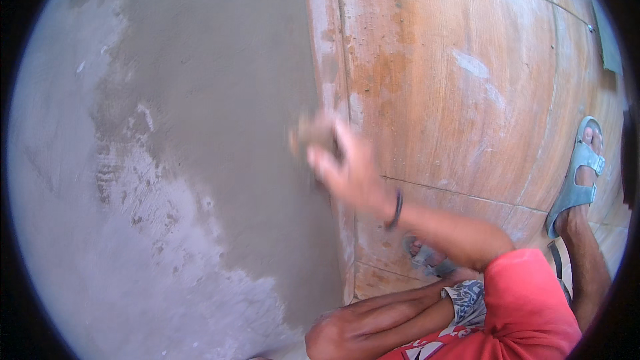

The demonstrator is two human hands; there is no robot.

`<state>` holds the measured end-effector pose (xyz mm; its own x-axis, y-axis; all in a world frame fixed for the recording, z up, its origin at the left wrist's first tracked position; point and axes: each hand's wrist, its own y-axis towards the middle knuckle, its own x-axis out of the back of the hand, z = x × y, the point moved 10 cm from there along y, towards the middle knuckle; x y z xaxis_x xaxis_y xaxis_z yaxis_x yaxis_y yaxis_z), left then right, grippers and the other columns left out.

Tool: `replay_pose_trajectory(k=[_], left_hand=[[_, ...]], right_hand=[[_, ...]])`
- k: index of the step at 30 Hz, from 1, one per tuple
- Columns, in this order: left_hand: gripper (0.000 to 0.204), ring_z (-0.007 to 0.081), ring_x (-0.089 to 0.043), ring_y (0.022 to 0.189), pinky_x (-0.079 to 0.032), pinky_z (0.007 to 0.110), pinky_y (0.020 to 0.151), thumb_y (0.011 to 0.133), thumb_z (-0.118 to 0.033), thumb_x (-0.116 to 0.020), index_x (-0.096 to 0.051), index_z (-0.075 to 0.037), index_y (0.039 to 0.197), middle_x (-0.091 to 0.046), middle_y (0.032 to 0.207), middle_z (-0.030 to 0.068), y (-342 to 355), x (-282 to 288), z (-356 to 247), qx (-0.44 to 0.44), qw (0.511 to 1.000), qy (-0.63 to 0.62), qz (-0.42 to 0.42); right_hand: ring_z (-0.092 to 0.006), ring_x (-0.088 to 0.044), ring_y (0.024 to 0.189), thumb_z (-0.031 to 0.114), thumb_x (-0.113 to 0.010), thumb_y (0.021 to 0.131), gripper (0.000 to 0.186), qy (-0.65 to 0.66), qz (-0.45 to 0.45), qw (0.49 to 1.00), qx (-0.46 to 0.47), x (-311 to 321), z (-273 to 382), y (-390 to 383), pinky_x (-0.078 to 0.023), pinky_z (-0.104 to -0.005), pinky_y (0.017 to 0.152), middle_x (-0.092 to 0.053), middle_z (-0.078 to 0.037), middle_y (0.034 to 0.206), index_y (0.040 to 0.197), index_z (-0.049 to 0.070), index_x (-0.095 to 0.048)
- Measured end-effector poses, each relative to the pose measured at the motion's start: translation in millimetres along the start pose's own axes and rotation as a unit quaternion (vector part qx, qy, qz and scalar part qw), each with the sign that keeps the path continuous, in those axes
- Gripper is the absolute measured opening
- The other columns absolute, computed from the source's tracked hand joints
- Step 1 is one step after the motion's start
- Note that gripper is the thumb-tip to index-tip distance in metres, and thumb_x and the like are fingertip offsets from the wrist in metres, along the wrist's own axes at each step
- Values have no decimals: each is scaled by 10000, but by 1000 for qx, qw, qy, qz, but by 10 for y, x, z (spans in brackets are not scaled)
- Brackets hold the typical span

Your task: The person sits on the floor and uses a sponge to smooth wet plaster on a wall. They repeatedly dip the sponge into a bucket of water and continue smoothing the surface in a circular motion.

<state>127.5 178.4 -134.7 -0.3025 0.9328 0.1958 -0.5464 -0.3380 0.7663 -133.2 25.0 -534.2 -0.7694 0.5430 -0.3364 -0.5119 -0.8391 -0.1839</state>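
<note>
My right hand [343,167], with a dark band round the wrist, reaches in from the lower right, out of a red sleeve. Its thumb and fingers are closed round a small brownish block [312,135], perhaps a sponge; motion blurs both. The block is at the right side of a grey cement surface [220,93], close to the tiled edge. Darker, damp-looking cement spreads around it, and paler, rough patches [173,227] lie to the left and below. My left hand is out of view.
Orange-brown tiles [440,93] with whitish smears and dark joints fill the right side. A narrow tile strip [327,40] borders the cement. My bent leg [373,323] is at the bottom. One sandalled foot [583,167] rests at far right, another sandal [427,257] under my forearm.
</note>
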Motion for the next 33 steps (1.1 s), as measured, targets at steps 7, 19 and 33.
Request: replay_pose_trajectory(k=[7,19,33], left_hand=[[592,445,-239,1423,-162,595,1162,1052,-329,-447,-348,105,1442,-276,1515,320,-71,-3,104,-3,1000,14,-12],[590,458,-216,1444,-161,599,1170,1053,-338,-438,-372,111,1429,-245,1541,333,-41,-57,7,-26,1000,7,-15],[646,463,-275,1415,-184,593,1166,1035,-403,-463,-389,103,1429,-303,1517,326,-67,-35,105,4,999,1,-33]], right_hand=[[-241,-637,1051,259,-677,921,451,40,10,999,12,344,134,-143,-505,-392,943,-652,-130,1129,1276,-3,-580],[-348,-605,1092,178,-648,906,470,4,26,999,-28,-336,-98,-831,-470,-443,956,-616,-211,1155,1315,-6,-508],[-315,-632,1024,228,-641,906,424,-8,-12,998,69,-100,623,383,-504,-416,899,-638,-209,1127,1265,12,-570]])
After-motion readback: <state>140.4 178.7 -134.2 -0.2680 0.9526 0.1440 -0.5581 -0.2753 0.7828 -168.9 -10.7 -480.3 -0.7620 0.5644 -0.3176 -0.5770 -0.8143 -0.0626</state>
